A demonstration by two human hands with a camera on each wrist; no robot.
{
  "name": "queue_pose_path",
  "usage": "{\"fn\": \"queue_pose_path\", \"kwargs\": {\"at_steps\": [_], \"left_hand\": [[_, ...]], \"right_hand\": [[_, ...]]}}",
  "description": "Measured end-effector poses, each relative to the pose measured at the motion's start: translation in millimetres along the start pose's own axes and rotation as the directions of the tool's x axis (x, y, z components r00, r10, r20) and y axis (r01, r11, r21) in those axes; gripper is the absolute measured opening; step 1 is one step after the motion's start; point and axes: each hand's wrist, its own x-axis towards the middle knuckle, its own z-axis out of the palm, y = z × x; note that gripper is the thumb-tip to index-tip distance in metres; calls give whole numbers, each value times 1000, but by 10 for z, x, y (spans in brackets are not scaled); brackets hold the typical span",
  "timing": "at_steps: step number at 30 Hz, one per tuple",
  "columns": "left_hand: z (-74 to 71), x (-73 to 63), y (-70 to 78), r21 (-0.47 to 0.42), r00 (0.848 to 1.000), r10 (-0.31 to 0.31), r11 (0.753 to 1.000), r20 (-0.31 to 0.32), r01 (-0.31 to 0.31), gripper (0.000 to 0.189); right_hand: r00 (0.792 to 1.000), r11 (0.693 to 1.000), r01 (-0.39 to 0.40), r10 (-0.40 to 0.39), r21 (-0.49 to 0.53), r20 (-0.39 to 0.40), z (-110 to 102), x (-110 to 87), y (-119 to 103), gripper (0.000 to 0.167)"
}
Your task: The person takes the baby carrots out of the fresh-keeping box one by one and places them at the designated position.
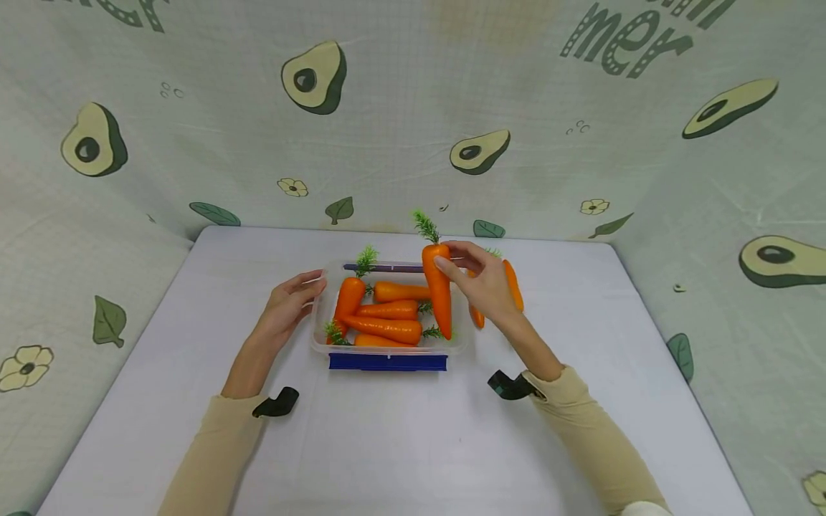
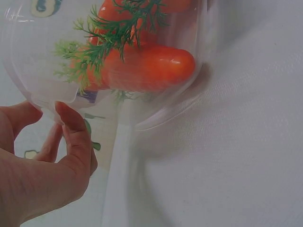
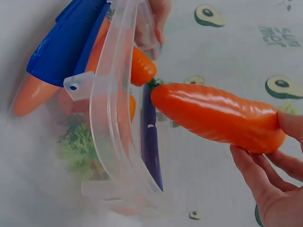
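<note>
A clear plastic container (image 1: 387, 350) with blue clip latches holds several orange toy carrots (image 1: 385, 327) with green tops. My left hand (image 1: 288, 306) is at the container's left side; in the left wrist view its thumb and fingers (image 2: 71, 127) pinch the rim. My right hand (image 1: 485, 281) pinches another carrot (image 1: 439, 294) near its leafy end, above the container's right side. That carrot hangs tip down in the head view. In the right wrist view, the held carrot (image 3: 213, 113) points its tip toward the container wall (image 3: 111, 109).
More carrots (image 1: 513, 284) lie on the white table (image 1: 387, 444) to the right of the container, partly hidden behind my right hand. A cloth (image 1: 400, 129) printed with avocados hangs behind the table and along its sides.
</note>
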Motion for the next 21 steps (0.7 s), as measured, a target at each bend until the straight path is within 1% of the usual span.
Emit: {"fn": "queue_pose_path", "kwargs": {"at_steps": [4,6,12,17,21], "left_hand": [[-3,0,2,4,1000,-1,1000,1,1,61],[-2,-3,3,8,1000,-3,1000,1,3,62],[-3,-7,-1,6,1000,-2,1000,6,2,63],[-6,-5,-3,4,1000,-3,1000,4,3,63],[-6,-5,-5,5,1000,-7,1000,0,7,62]], "right_hand": [[995,994,-94,95,51,-24,-133,0,14,40],[991,990,-125,127,68,-35,-199,-5,40,43],[977,981,-182,187,59,-98,-393,-42,168,48],[960,969,-243,246,40,-137,-531,-73,260,52],[946,960,-273,279,59,-164,-641,-118,326,53]]}}
